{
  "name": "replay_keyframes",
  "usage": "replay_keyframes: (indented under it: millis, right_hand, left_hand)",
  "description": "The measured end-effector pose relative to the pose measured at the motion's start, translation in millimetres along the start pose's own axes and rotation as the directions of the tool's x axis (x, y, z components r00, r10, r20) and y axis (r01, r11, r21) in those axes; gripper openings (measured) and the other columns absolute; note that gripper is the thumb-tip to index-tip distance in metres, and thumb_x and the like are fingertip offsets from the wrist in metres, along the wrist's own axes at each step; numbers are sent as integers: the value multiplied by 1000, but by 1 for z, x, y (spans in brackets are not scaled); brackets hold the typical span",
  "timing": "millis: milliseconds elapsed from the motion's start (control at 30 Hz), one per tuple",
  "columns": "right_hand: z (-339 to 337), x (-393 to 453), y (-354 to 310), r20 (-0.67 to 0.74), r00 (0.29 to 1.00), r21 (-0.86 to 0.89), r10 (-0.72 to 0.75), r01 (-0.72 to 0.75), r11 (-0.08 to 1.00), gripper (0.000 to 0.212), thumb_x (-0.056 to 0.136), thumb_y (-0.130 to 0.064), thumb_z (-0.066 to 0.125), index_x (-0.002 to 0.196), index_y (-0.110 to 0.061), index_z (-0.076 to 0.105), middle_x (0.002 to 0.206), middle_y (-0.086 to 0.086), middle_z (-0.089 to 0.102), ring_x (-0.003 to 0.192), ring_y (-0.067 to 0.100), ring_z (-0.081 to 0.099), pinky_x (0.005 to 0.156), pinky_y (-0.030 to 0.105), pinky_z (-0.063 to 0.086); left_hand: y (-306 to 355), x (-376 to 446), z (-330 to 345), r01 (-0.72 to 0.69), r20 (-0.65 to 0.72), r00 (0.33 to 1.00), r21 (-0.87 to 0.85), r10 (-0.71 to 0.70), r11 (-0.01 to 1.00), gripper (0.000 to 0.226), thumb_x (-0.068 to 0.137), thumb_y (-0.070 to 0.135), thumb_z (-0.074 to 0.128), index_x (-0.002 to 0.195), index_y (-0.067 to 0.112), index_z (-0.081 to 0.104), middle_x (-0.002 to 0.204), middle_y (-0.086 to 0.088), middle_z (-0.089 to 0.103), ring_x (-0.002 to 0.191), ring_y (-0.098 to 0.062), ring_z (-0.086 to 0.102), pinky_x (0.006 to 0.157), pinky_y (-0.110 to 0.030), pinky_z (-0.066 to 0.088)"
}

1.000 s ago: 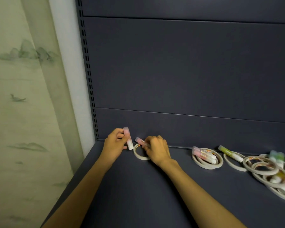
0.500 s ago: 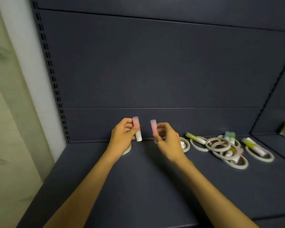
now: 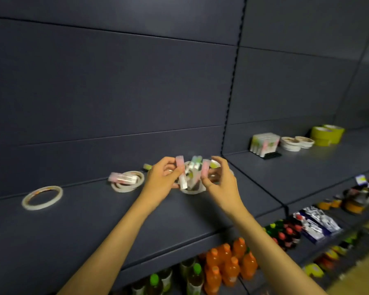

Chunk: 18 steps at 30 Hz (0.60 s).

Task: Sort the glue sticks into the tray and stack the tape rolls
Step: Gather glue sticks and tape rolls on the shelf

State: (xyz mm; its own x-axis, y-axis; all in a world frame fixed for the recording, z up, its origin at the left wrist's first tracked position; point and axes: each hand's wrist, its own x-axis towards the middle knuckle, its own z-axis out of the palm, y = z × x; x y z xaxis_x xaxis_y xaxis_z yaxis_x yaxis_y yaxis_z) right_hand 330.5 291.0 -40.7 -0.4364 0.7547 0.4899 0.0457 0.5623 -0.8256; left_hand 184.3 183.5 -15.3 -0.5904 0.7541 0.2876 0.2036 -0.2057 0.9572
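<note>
**Two glue sticks in hand, tray off to the right**

I hold one pink-capped glue stick upright, pinched in my left hand, and a second pink glue stick between thumb and fingers of my right hand. They look light, rigid and smooth, so I judge a mid-barrel pinch safest; the caps could slip. Below lies a blurred pile of tape rolls on the shelf. The tray of sticks stands well apart, rightward.

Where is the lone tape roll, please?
In the head view, the tape roll lies flat at the shelf's far left, left of both hands.
</note>
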Motion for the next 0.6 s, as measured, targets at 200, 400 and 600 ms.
replay_keyframes:
  millis: [200,400,600]
  right_hand:
    - [-137,0,52,4,1000,-62,4,-3,998,37,95,-29,64,126,-43,49,89,-7,67,79,7,67,74,31,57]
    - [-239,13,96,-19,999,-78,37,-38,996,41,91,-21,67,125,-36,51,93,-5,65,77,8,67,73,33,59]
    - [-292,42,132,-34,998,-40,47,-49,998,41,91,-18,66,125,-36,50,92,-4,65,75,9,67,71,30,58]
  left_hand:
    - [2,0,141,3,76,997,-40,0,999,9,95,16,65,101,9,65,90,-8,68,84,-17,70,63,-33,60]
    - [5,15,248,-40,72,997,27,38,999,10,93,12,66,102,9,66,95,-9,67,84,-14,70,65,-35,62]
    - [-3,40,308,-48,69,997,61,43,997,10,92,19,68,101,15,68,100,-10,68,91,-20,70,64,-32,60]
